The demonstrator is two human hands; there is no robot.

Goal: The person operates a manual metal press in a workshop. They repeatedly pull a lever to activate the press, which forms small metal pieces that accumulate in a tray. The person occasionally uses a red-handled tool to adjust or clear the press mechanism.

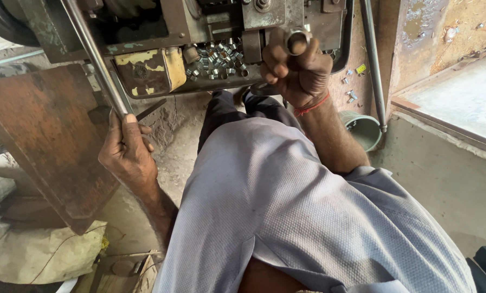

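Note:
My left hand (124, 149) is wrapped around the lower end of a long steel lever bar (91, 51) that slants up to the machine at the top left. My right hand (294, 68), with a red thread at the wrist, is raised in front of the machine and grips a short metal ring (297, 41) between thumb and fingers. Just left of that hand, several small metal bushes (217, 59) lie heaped in the machine's tray (145, 73), which has chipped yellow paint. My grey shirt fills the lower middle.
A rusty brown steel plate (47, 135) leans at the left. A green bucket (365, 130) stands on the floor beside a thin vertical rod (373, 65). Loose metal pieces lie on the ground behind it. Pale sacks (42, 255) lie at the bottom left, a concrete ledge (459, 103) at the right.

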